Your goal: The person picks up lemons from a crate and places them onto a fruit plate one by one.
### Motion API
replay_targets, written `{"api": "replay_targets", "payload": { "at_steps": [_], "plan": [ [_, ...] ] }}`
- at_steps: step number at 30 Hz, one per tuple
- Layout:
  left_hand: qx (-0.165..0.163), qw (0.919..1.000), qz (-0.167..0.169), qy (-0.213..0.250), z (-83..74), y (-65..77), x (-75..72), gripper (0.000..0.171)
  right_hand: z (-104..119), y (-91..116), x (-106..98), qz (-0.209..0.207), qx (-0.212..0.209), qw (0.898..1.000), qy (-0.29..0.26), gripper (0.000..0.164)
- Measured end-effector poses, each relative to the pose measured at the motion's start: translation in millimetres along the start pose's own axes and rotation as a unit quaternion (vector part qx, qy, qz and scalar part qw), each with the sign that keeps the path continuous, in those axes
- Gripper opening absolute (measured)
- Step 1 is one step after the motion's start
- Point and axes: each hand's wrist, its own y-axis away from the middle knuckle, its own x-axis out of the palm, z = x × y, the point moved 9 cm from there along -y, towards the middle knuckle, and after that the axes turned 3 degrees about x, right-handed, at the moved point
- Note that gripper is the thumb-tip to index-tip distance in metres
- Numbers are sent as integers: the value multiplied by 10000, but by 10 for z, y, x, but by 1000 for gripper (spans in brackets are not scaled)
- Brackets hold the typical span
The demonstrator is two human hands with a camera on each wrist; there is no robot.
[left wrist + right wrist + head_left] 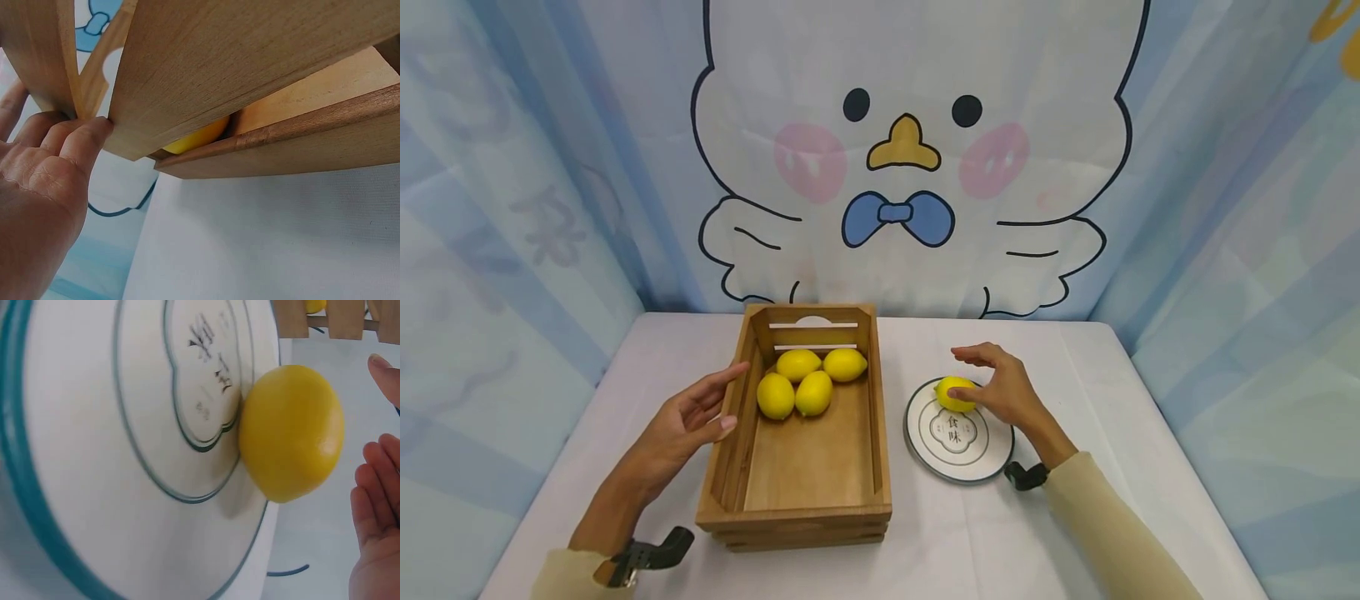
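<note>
A lemon (953, 392) lies on a round white plate (961, 461) with a dark rim and printed characters. My right hand (1011, 393) is just above and to the right of it, thumb and fingers spread apart; the right wrist view shows a gap between the hand (378, 506) and the lemon (291, 432). To the left is a slatted wooden crate (808, 475), with several lemons (814, 393) grouped at its far end. Beside the crate's left wall is my left hand (688, 417), fingers extended, with fingertips at the wood in the left wrist view.
A white cloth covers the table (1075, 367). Behind it hangs a curtain (910, 275) printed with a cartoon bird, and blue curtains flank both sides. The plate stands a short distance right of the crate.
</note>
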Motion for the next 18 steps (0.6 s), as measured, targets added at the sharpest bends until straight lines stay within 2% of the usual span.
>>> {"api": "replay_targets", "payload": {
  "at_steps": [8, 18],
  "plan": [
    [45, 10000, 20, 47, -21, 12, 19, 64, 293, -72, -64, -49, -552, 9982, -214, 63],
    [196, 9995, 18, 264, -37, -1, 23, 64, 631, -134, -74, 178, -749, 9963, -386, 64]
  ]
}}
